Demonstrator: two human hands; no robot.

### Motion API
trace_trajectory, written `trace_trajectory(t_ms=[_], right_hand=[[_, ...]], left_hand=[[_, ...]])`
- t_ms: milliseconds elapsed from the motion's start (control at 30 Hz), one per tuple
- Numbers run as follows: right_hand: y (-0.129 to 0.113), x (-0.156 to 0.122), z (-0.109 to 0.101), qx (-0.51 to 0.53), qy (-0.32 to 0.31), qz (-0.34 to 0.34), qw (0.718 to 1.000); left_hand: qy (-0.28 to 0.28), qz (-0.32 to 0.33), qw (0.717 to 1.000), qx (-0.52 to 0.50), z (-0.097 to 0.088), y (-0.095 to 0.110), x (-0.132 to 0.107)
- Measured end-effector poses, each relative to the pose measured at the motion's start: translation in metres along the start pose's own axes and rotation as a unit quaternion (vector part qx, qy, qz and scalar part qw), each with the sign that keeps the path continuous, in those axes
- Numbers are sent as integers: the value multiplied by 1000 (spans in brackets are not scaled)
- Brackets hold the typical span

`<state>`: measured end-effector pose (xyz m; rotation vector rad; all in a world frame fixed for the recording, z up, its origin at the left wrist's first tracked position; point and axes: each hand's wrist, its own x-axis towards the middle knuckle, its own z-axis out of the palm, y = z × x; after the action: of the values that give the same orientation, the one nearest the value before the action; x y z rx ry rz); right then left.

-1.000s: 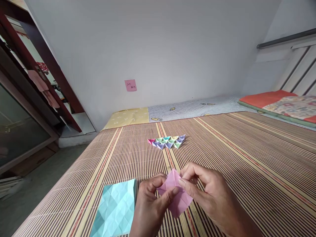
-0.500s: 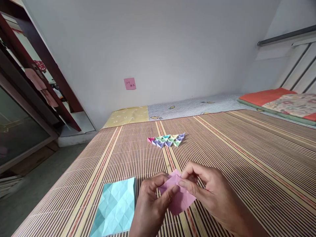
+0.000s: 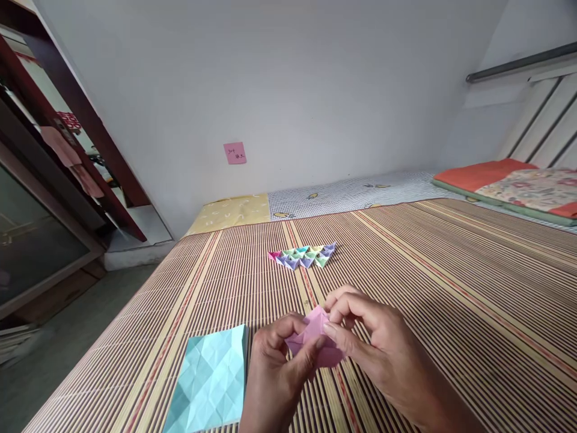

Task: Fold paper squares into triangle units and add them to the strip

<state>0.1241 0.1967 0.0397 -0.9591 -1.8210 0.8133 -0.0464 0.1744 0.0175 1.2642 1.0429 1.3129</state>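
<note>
Both hands pinch a pink folded sheet of paper (image 3: pixel 328 356) just above the striped mat. My left hand (image 3: pixel 280 367) grips its left side between thumb and curled fingers. At its upper right corner, my right hand (image 3: pixel 367 334) has thumb and forefinger closed on the edge. The paper is partly gathered up, and the fingers hide some of its folds. To the left of my left hand lies a creased light-blue sheet of paper (image 3: pixel 210 379). Farther out, several small folded paper pieces (image 3: pixel 302 256) in mixed colours sit in a close group.
The striped bamboo mat (image 3: pixel 383 264) covers the bed up to the wall. Folded orange and floral bedding (image 3: pixel 518 186) lies at the far right. A pink note (image 3: pixel 235 153) is stuck to the wall, and a doorway opens on the left.
The pink paper has been folded up further, its lower part drawn in so that less of it hangs down. My right-hand fingers have shifted slightly up and left around its corner.
</note>
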Motion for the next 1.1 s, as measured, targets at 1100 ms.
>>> trace_trajectory(t_ms=[1100], right_hand=[[-2,-3,4,117,-23,68,991]], left_hand=[[28,-24,995,-89,5,-2,-2]])
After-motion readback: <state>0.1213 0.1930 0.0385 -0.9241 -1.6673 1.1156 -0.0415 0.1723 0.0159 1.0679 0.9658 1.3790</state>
